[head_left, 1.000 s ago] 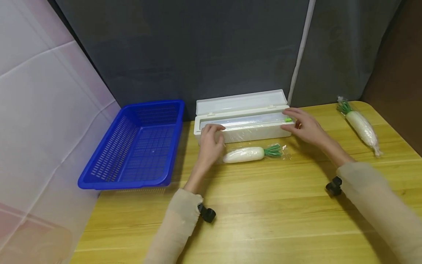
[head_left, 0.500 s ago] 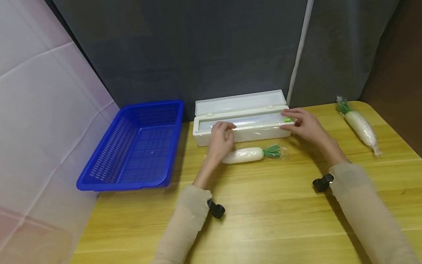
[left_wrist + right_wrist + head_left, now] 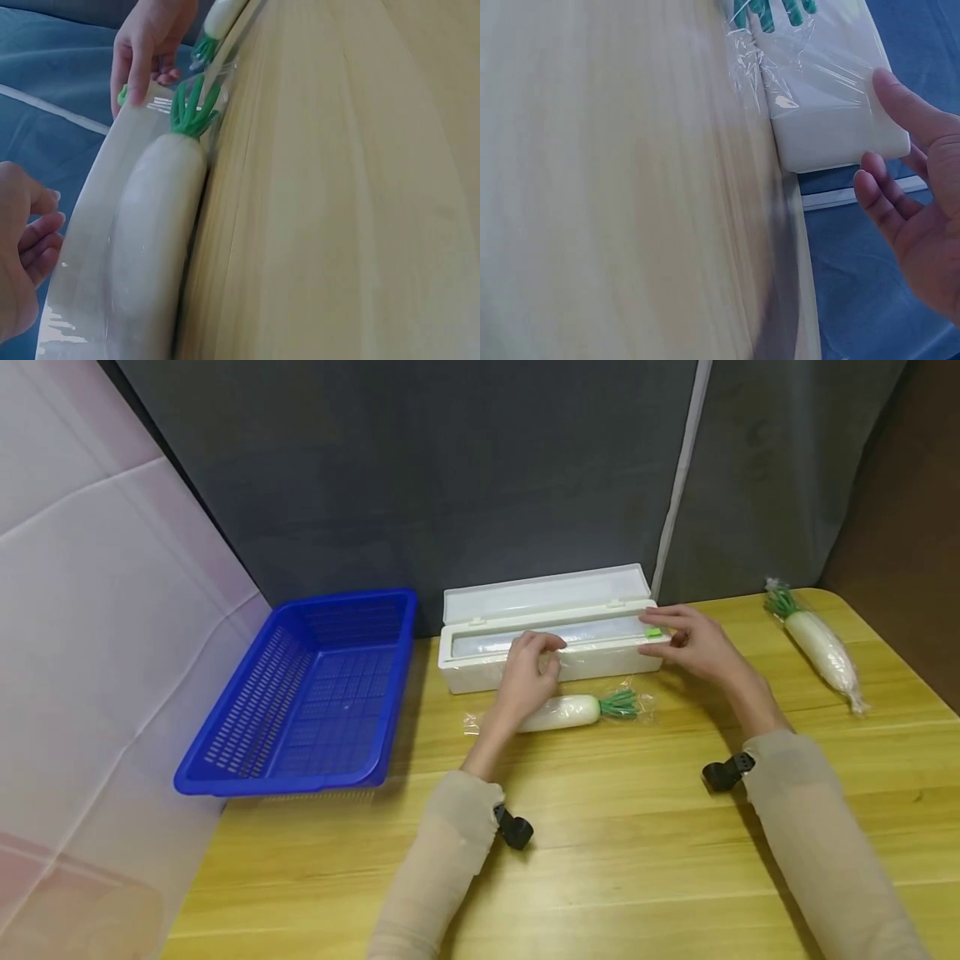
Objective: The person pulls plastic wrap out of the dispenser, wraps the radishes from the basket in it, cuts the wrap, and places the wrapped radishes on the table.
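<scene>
A white cling film dispenser [image 3: 480, 677] stands at the back of the table, its lid raised. Clear film [image 3: 836, 75] hangs over its front face. My left hand [image 3: 527, 681] is at the middle of the front edge, fingers loosely bent and nothing seen between them; whether the fingertips touch is unclear. At the right end, my right hand [image 3: 697, 647] holds the dispenser, thumb on the front and fingers over the top beside the green slider [image 3: 653, 632]. In front lies a film-wrapped white radish [image 3: 562, 713] with green stalks, partly hidden by my left wrist.
A blue plastic basket [image 3: 397, 693] stands to the left. Another wrapped radish [image 3: 821, 647] lies near the right edge of the wooden table [image 3: 600, 860]. A dark grey cloth wall [image 3: 390, 468] rises right behind the dispenser.
My left hand has slid rightward along the dispenser's front edge, from near its left end to the middle. My right hand stays at the right end. Dispenser and radishes keep their places.
</scene>
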Available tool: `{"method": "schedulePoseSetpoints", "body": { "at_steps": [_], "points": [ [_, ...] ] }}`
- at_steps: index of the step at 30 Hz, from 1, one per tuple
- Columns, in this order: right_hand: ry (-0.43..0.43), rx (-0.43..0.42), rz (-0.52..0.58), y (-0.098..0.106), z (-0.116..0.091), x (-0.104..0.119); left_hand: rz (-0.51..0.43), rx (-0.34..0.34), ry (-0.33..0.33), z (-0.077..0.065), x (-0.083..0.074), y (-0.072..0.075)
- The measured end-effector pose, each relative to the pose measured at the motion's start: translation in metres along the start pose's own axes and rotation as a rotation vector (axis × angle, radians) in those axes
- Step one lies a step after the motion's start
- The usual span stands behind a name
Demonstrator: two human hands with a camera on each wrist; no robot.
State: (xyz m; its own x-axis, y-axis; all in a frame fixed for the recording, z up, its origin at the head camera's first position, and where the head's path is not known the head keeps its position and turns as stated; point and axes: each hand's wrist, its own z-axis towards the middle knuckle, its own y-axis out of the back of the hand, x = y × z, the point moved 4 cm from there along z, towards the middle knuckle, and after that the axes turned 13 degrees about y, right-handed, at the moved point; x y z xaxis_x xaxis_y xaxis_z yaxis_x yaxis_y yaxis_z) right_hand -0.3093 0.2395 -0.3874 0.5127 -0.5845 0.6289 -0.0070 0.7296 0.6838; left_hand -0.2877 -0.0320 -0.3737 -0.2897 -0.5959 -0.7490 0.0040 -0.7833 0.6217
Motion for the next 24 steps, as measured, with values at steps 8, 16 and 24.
{"method": "schedulePoseSetpoints", "body": {
  "at_steps": [8,16,24],
  "points": [
    [-0.008,-0.016,0.027,-0.001,-0.001,-0.001,0.019,0.036,-0.074,0.008,-0.016,-0.019],
    [0.004,-0.050,0.073,-0.004,-0.003,-0.004,0.016,0.044,-0.092,0.014,-0.028,-0.034],
    [0.039,-0.045,0.087,-0.004,-0.004,-0.005,0.032,0.071,-0.128,0.022,-0.038,-0.053]
  ]
}}
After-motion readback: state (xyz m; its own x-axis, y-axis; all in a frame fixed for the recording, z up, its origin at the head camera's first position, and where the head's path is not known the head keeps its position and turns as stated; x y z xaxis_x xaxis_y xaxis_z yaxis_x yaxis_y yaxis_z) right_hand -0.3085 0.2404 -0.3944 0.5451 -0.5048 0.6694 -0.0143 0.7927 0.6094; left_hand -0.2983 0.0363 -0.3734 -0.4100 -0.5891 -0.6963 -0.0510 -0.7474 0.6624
